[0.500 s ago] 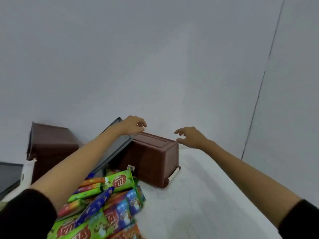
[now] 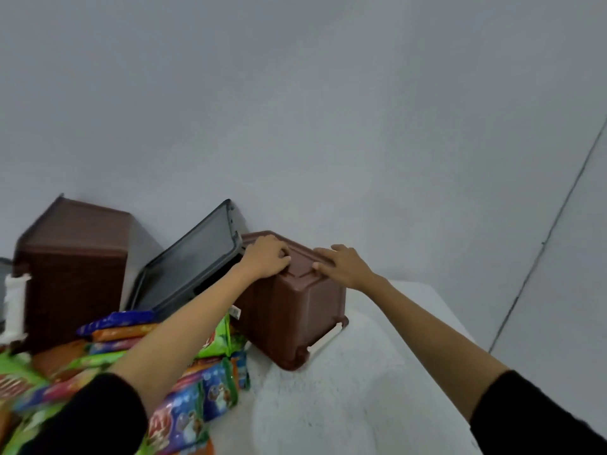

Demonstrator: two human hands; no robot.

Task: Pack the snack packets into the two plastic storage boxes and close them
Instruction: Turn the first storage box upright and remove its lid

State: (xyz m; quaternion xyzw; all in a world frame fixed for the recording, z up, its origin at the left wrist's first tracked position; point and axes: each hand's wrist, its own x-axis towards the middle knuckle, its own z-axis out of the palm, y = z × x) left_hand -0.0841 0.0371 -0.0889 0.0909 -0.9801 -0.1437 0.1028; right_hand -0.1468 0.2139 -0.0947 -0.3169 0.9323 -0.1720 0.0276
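The brown box (image 2: 295, 307) sits upside down on the desk (image 2: 361, 405), right beside the snack packets (image 2: 184, 408) — both hands are on its turned-up bottom, the left hand (image 2: 266, 257) gripping with curled fingers, the right hand (image 2: 341, 266) flat and open, so it probably needs flipping.

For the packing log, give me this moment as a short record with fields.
right box: brown, bottom up on the white table
left hand: fingers curled on the right box's upturned base
right hand: fingers straight, resting on the same base
left box: brown, also bottom up, by the wall
lid: dark, propped at a slant between the two boxes
snack packets: loose pile on the table in front of the boxes
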